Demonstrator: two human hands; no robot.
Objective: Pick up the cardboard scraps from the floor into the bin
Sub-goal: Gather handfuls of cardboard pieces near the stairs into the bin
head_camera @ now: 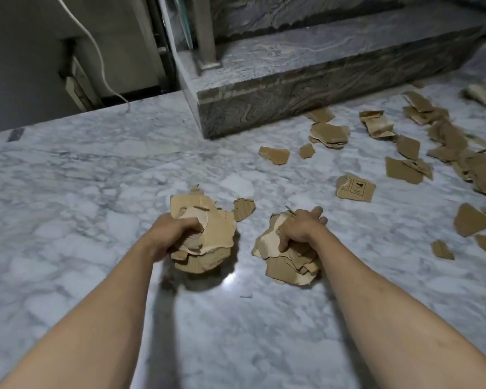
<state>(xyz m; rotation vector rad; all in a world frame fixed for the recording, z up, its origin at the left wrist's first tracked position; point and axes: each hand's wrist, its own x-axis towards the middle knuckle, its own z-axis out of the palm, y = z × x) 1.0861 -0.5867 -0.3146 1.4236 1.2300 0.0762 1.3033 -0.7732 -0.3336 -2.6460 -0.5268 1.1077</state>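
Left hand grips one wad of cardboard scraps; right hand clutches another wad.

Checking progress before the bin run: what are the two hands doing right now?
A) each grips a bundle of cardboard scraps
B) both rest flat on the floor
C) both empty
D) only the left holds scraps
A: the left hand and the right hand each grip a wad of cardboard scraps.
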